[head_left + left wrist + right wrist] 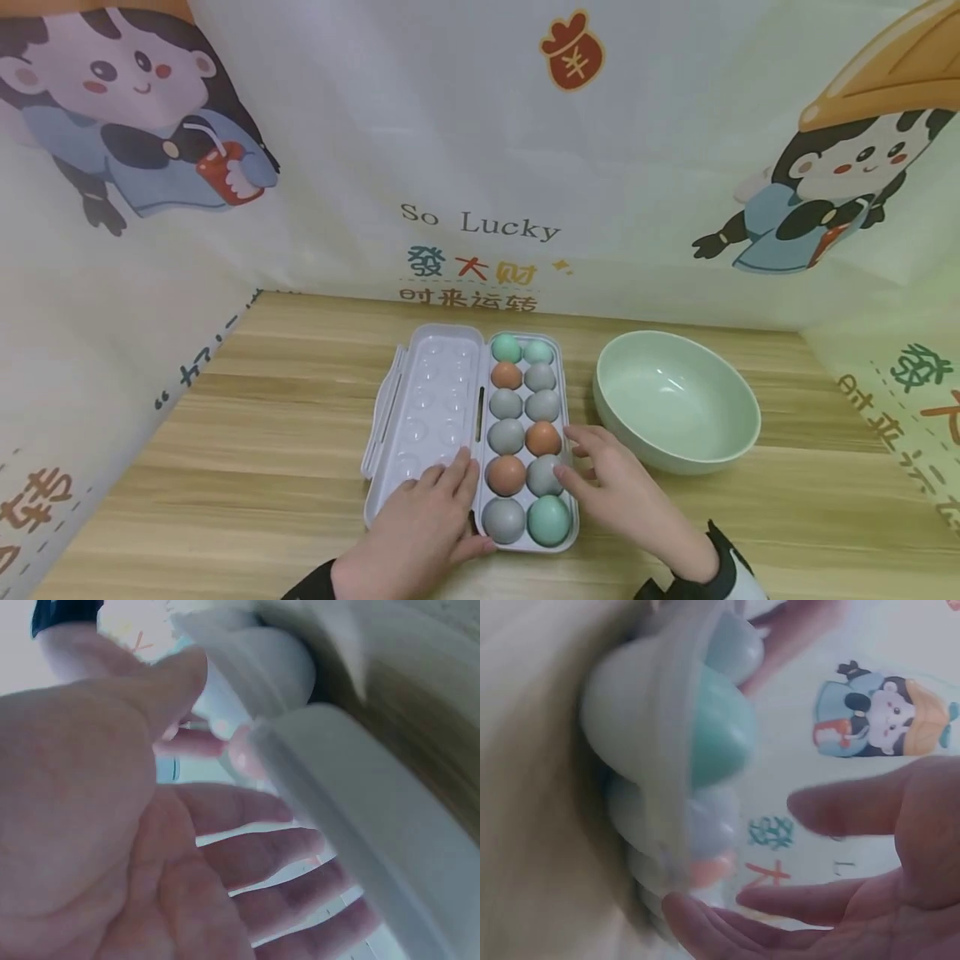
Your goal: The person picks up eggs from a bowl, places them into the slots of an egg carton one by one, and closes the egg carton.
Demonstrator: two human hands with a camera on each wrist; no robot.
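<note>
Resting flat on the open lid (431, 400) of the egg box (558, 542), the left hand (423, 521) is lying with relaxed, straight fingers and gripping nothing, while the right hand (618, 487) is reaching in from the right with open, slightly spread fingers, its fingertips (564, 473) touching or just beside a grey egg (543, 475) in the box's right column. The box is sitting in the middle of the tabletop (262, 450), filled with grey, brown and green eggs, and a pale green bowl (677, 402) is standing just right of it. The right wrist view is showing a green egg (721, 724) in its cup close to the open palm (922, 847); the left wrist view is too blurred for more than the lid's edge (352, 817) and the palm. Judging by this, an egg is being picked; doing it well is calling for the left hand pressing the lid down so the box is not shifting, and for the right fingers closing gently round one egg's sides without knocking its neighbours.
</note>
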